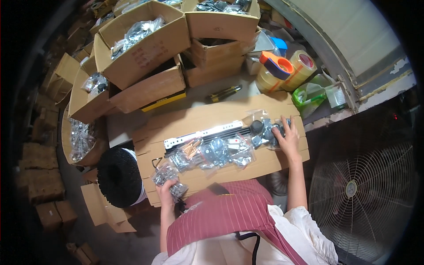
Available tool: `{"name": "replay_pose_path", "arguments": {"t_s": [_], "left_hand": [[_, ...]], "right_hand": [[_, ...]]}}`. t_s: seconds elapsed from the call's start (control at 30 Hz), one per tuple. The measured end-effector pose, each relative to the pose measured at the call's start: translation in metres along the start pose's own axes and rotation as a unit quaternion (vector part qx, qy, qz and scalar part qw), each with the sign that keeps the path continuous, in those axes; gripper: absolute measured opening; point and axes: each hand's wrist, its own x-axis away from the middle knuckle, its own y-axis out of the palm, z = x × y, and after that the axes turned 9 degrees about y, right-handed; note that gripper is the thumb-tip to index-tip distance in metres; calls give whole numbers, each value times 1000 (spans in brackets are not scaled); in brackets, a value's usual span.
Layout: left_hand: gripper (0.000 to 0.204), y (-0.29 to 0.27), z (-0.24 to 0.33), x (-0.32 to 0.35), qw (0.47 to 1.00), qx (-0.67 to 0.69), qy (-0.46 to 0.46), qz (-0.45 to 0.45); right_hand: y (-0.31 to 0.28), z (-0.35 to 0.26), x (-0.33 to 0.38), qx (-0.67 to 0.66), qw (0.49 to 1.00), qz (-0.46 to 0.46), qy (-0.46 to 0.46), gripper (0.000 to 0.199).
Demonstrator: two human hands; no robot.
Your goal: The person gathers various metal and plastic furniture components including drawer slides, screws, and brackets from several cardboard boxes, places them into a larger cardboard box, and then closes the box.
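My left hand (166, 191) is closed on a clear plastic bag of metal hardware (164, 173) at the near left of a flat cardboard sheet (269, 162). My right hand (289, 139) rests with its fingers spread at the sheet's right end, touching a clear bag of dark round parts (266, 128). Between the hands lie several more clear bags: one holds wooden dowels (191, 149), another has grey discs and fittings (216, 150). Behind them a white perforated metal rail (203, 134) and dark rails (227, 132) run lengthwise.
Open cartons of bagged parts (143, 48) stand at the back left. Tape rolls (300, 68), an orange tape dispenser (277, 64) and a yellow-black cutter (225, 93) are behind the sheet. A black bristly roll (115, 177) sits left; a caged fan (351, 189) stands right.
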Motion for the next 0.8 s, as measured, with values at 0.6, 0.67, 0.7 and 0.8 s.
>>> {"name": "replay_pose_path", "arguments": {"t_s": [0.6, 0.67, 0.7, 0.8], "left_hand": [[45, -13, 40, 36, 994, 84, -17, -63], [44, -2, 57, 41, 993, 87, -19, -81], [42, 5, 63, 41, 989, 93, -23, -110], [43, 37, 76, 41, 981, 143, -17, -129]], "right_hand": [[-16, -113, 31, -88, 955, -55, -278, 52], [-9, -137, 53, -247, 931, -118, -241, 39], [-9, -155, 66, -284, 904, -221, -232, 39], [4, -196, 103, -419, 686, -591, -69, 46]]}}
